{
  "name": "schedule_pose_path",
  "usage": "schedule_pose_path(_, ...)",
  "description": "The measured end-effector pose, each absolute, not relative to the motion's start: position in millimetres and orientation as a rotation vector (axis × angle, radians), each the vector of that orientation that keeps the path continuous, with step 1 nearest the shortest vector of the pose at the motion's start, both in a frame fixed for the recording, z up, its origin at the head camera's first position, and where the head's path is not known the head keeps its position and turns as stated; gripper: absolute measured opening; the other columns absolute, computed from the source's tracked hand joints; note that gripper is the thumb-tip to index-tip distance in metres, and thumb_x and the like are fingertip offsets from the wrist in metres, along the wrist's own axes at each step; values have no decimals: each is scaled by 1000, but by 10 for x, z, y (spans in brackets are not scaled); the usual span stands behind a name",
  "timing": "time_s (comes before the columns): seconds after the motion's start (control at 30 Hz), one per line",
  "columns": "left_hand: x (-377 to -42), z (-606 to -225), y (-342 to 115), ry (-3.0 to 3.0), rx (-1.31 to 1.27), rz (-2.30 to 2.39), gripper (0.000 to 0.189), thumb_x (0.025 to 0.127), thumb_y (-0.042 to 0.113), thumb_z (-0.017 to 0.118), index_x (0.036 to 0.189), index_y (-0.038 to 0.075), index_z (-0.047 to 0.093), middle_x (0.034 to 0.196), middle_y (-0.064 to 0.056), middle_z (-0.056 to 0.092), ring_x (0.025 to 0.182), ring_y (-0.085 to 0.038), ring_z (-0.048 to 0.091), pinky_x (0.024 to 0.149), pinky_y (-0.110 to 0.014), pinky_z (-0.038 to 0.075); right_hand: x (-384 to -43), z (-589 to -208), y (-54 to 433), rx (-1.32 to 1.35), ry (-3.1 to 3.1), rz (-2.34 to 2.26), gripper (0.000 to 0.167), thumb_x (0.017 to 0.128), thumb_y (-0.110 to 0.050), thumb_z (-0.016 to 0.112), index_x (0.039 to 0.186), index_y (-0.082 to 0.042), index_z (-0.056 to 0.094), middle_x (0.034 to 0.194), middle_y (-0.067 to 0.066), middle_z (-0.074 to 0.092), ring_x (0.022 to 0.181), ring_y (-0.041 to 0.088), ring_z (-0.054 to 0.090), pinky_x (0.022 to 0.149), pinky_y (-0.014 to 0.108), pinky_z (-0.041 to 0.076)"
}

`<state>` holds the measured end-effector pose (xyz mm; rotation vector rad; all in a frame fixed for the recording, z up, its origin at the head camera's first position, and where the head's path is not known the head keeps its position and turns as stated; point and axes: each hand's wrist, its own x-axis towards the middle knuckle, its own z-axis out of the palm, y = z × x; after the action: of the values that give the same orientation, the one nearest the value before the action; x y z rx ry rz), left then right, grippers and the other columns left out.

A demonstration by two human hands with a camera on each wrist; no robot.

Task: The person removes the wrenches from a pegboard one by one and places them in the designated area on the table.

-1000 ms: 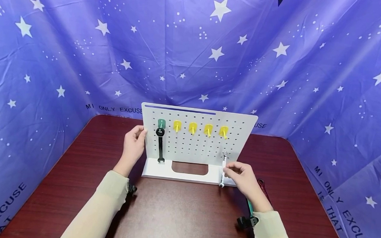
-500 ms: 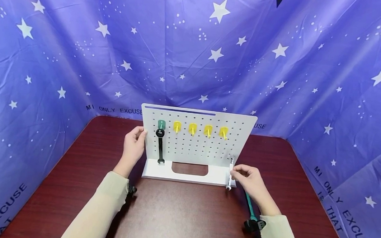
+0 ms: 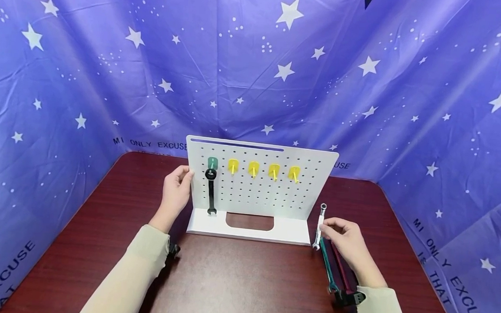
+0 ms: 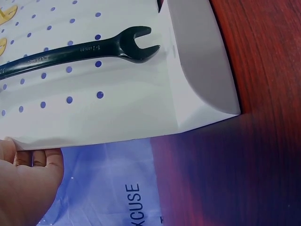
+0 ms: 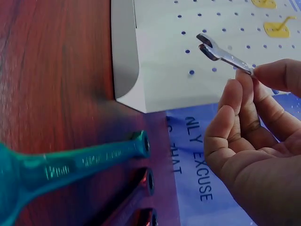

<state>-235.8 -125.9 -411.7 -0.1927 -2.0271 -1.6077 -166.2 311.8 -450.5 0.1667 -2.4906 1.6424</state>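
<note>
A white pegboard [image 3: 257, 194] stands on the table, its left edge pinched by my left hand [image 3: 176, 190]. In the left wrist view that hand [image 4: 30, 183] shows thumb and fingers at the board's edge. A black combination wrench [image 3: 212, 192] hangs by its ring end from the green hook [image 3: 213, 163]. My right hand [image 3: 344, 239] pinches a small silver combination wrench [image 3: 321, 221] between thumb and fingers, ring end up, just right of the board. Its open end [image 5: 211, 47] faces outward in the right wrist view.
Several yellow hooks [image 3: 253, 169] on the board hold nothing. On the table below my right hand lie a green wrench [image 3: 328, 267] and a red wrench [image 3: 343, 267], and the right wrist view shows another red wrench end [image 5: 148, 217]. A starry purple cloth [image 3: 255, 71] surrounds the table.
My right hand has carried the silver wrench rightward, from in front of the board's lower right to beyond its right edge. The left hand and the board stay put.
</note>
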Motion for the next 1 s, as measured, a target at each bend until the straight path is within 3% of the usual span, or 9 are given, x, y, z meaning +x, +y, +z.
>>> schedule_pose_path(0.2,-2362,-4125,-1267,-2025,-197,-1618,11,99,-9,57,100,-17,65,88,-31,67,60,-11,45,54,-16,37,-1636,-4503,3220,163,-2459,1675,14,95,-2,70,101,11,70,81,15,70,70,19,67,63,29,55)
schedule_pose_path(0.63,-2358,-4110,-1264,-2031,-187,-1625,11,99,-9,57,101,-17,65,90,-31,68,63,-10,48,56,-16,39,-1570,-4558,3451,110,-2559,1642,14,95,1,68,103,13,70,84,14,71,72,15,68,67,27,56)
schedule_pose_path(0.83,-2356,-4106,-1253,-2028,-182,-1635,11,99,-10,57,100,-17,65,91,-31,68,65,-14,51,57,-16,41,-1548,-4559,3540,66,-2650,1504,12,95,0,68,102,10,71,81,12,70,70,14,63,63,27,53)
schedule_pose_path(1.0,-2355,-4106,-1258,-2026,-185,-1634,11,99,-10,57,101,-17,65,91,-32,68,65,-10,51,57,-16,42,-1529,-4567,3608,50,-2682,1450,12,95,-2,68,100,9,71,78,8,67,69,15,60,62,29,51)
